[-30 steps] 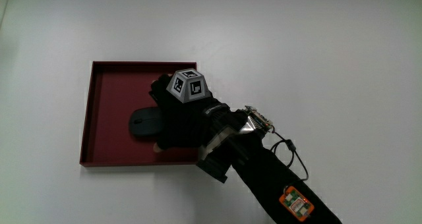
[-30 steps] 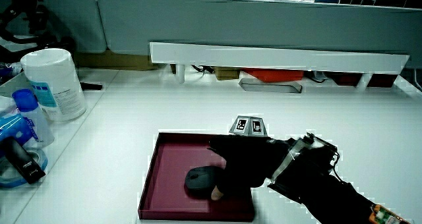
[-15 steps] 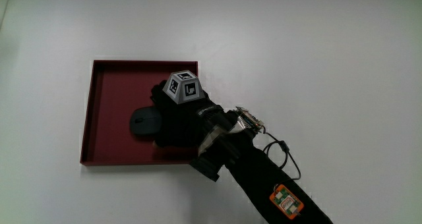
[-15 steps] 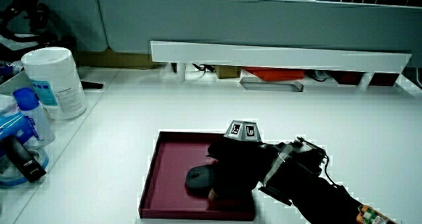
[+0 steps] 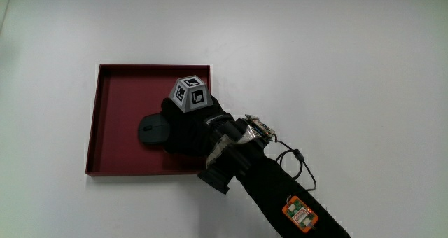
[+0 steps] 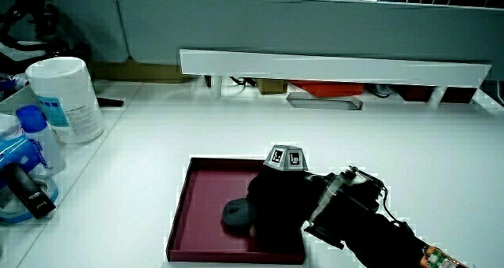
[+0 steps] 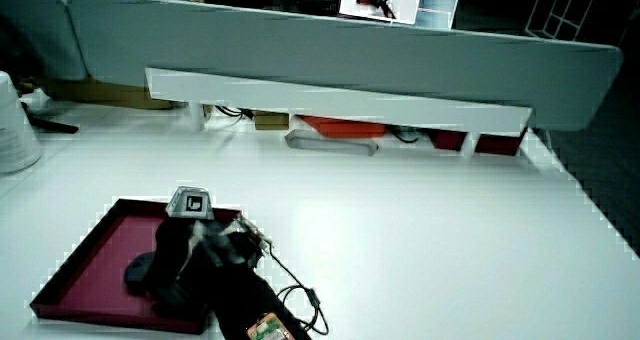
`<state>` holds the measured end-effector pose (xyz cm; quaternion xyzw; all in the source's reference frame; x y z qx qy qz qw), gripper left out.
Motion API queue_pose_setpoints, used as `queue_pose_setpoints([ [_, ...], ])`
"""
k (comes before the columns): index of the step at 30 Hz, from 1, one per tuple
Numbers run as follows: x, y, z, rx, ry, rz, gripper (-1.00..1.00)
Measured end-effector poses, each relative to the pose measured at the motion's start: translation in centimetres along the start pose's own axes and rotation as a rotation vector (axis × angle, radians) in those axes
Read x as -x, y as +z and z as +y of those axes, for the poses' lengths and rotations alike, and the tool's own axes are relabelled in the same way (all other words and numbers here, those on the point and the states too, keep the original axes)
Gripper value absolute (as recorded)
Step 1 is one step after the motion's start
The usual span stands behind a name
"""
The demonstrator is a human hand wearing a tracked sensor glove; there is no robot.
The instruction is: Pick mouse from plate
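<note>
A dark grey mouse (image 5: 148,129) lies in a dark red square plate (image 5: 117,91) on the white table. The black gloved hand (image 5: 186,129), with a patterned cube (image 5: 191,93) on its back, rests over the part of the mouse nearer the forearm, fingers curled around its body. Only the mouse's free end shows. In both side views the hand (image 6: 276,209) (image 7: 180,265) sits low on the mouse (image 6: 233,214) (image 7: 138,273), which is still down in the plate (image 6: 206,191) (image 7: 95,255).
A white tub (image 6: 67,98), a blue-capped bottle (image 6: 35,138) and a black item (image 6: 27,193) stand at the table's edge in a side view. A long white shelf (image 6: 331,67) (image 7: 330,98) runs along the low partition. A cable loops from the forearm (image 5: 297,161).
The hand has slid a little further over the mouse, covering more of it, and the forearm has shifted with it. The mouse and plate stay where they were.
</note>
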<state>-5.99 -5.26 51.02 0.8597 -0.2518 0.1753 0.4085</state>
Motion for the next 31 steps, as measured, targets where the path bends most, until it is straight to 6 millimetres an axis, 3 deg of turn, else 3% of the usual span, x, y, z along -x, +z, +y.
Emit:
queue_pose_setpoints([
  [9,-0.1,0.3,-0.2,-0.047,0.032,-0.02,1.0],
  [15,0.1,1.9,-1.5,-0.075,0.048,-0.012,1.0],
  [23,-0.2,5.0,-4.2,-0.127,0.097,0.013,1.0],
  [31,-2.1,9.0,-7.3,-0.2,0.063,0.011,1.0],
])
